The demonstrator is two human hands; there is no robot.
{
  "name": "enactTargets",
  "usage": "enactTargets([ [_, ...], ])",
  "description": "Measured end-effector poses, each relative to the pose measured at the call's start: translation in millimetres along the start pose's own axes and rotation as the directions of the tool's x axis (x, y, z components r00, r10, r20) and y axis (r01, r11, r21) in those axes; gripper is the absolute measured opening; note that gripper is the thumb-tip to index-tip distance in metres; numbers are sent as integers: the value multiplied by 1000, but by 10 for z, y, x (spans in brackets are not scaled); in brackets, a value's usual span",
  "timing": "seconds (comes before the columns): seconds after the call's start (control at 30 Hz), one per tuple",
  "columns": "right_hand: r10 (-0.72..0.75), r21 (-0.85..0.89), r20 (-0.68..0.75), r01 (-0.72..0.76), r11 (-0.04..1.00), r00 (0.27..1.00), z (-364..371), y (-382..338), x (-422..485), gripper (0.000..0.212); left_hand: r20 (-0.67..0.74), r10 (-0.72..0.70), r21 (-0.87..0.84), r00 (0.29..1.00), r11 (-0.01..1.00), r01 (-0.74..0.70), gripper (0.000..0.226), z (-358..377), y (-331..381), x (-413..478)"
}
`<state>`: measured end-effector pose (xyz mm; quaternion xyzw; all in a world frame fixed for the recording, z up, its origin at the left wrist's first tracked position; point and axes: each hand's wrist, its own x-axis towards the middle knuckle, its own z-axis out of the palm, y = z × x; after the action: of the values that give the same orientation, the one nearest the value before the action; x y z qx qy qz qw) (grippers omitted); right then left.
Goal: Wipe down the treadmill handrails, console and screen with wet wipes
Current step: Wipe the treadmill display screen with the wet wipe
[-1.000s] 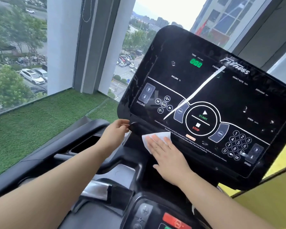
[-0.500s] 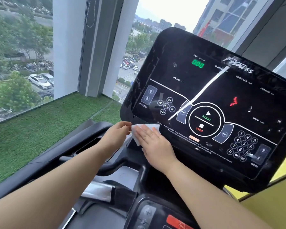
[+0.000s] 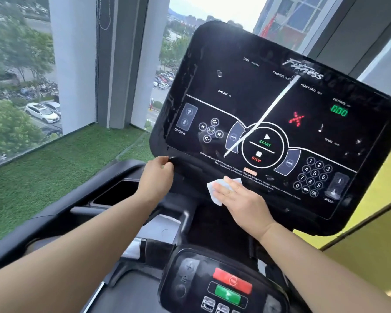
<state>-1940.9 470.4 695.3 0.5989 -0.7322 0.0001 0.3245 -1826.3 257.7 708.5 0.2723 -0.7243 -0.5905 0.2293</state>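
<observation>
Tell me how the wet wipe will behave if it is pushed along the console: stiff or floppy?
Probably floppy: the wet wipe lies creased under the right hand. It looks thin and light, so it may bunch up unless the flat fingers hold it spread. On the glossy console it should slide easily.

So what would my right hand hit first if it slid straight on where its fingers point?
Flat on the wet wipe, the right hand points up-left; it would probably first reach the playback buttons, missing the left hand gripping the console.
</observation>
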Motion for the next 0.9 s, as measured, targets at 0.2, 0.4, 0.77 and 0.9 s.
enactTargets([
  [0.2,503,270,332,-592,760,798,-617,-130,-97,29,-6,170,183,985,969,-166,33,56,134,-192],
  [0.4,655,689,543,-725,11,526,-805,-328,509,22,341,111,-233,933,972,-30,16,96,425,-444],
  [0.77,583,620,247,-588,519,774,-304,-440,1471,15,8,-4,-283,1000,959,6,12,-366,142,16],
  [0.9,391,324,154,-420,848,908,45,-415,1734,13,-51,-67,-184,996,981,56,7,-431,-55,216],
])
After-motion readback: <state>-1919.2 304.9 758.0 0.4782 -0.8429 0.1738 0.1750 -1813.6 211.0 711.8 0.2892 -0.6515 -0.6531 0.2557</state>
